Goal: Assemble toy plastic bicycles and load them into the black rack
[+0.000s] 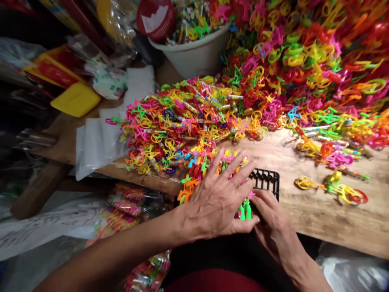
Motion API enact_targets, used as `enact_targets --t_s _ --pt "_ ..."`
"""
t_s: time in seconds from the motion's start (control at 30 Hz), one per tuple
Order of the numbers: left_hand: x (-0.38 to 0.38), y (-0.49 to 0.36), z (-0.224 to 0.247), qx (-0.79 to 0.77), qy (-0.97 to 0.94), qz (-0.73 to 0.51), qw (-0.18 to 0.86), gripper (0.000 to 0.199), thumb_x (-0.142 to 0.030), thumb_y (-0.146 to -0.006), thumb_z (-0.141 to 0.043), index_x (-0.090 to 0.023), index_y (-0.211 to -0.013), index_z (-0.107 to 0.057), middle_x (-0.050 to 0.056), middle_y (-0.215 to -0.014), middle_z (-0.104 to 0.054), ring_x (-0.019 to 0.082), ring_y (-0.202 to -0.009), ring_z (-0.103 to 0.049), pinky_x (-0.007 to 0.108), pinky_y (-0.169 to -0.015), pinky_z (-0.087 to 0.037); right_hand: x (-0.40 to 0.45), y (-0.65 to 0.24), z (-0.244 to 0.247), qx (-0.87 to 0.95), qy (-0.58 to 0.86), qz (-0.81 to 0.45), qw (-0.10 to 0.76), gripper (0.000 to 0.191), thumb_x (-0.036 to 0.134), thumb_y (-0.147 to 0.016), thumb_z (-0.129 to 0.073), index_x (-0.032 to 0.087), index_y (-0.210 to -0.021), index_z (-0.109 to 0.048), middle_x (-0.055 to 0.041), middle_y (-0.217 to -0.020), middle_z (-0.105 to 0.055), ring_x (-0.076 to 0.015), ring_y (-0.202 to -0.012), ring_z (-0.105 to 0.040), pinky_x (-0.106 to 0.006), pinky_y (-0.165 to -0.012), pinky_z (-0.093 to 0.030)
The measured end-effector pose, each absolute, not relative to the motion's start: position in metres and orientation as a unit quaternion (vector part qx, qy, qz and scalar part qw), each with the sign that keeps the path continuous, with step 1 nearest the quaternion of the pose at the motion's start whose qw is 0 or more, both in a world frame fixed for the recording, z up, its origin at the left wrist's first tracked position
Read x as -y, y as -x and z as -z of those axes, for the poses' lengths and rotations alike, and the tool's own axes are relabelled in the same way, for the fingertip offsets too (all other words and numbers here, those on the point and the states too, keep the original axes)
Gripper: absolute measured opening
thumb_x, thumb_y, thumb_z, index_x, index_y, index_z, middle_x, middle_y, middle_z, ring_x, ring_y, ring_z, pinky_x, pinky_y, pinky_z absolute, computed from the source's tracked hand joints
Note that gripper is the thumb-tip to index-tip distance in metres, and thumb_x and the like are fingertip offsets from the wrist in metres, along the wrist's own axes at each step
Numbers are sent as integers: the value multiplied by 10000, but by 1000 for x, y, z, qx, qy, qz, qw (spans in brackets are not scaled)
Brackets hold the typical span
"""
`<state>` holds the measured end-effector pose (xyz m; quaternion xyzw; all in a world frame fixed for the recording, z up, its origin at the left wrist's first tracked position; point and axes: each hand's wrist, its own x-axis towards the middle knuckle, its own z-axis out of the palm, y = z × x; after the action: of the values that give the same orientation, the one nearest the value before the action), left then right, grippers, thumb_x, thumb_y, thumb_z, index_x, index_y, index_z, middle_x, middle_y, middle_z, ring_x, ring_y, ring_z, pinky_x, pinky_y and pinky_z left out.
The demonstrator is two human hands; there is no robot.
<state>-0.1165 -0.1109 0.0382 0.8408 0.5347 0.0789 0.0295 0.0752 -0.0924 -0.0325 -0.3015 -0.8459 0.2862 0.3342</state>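
Observation:
My left hand lies spread over a cluster of small colourful plastic toys, its fingers apart and pointing away from me. Under and around it are orange toys and bright green pieces, the latter showing beside the thumb. A black plastic rack with a slotted grid sticks out to the right of the fingers; the rest of it is covered. Close against the rack's near side, my right hand has its fingers curled in beside my left thumb. Its fingertips are hidden, so what they grip cannot be made out.
A big heap of plastic toys fills the back right, joined by a lower pile at left. Behind stands a white tub with a red basket. Clear plastic bags lie on the wooden table. Filled bags are below.

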Motion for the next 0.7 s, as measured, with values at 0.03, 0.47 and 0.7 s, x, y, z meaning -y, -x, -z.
enact_targets --t_s 0.03,0.47,0.7 --pt "110 120 -37 -539 -838 -83 25 526 -591 -924 -525 -176 -1201 -691 100 -1601 -454 361 -1537 -324 631 -1308 -89 84 -81 26 855 286 -287 324 303 100 -959 -486 195 -1227 -591 -114 -1107 -686 -202 -997 -680 -320 -802 -603" --pt "108 138 -40 -533 -842 -81 23 513 -565 -915 -507 -177 -1188 -702 98 -1604 -448 353 -1558 -285 660 -1287 -146 -49 -4 15 908 309 -89 269 177 219 -987 -512 182 -929 -675 -67 -871 -657 -166 -704 -560 -292 -575 -348" --pt "108 139 -40 -526 -846 -89 8 498 -570 -896 -540 -164 -1123 -717 123 -1590 -463 370 -1548 -306 667 -1265 -230 -79 41 17 957 232 7 175 155 209 -941 -600 191 -795 -651 -89 -841 -632 -225 -803 -519 -358 -714 -359"
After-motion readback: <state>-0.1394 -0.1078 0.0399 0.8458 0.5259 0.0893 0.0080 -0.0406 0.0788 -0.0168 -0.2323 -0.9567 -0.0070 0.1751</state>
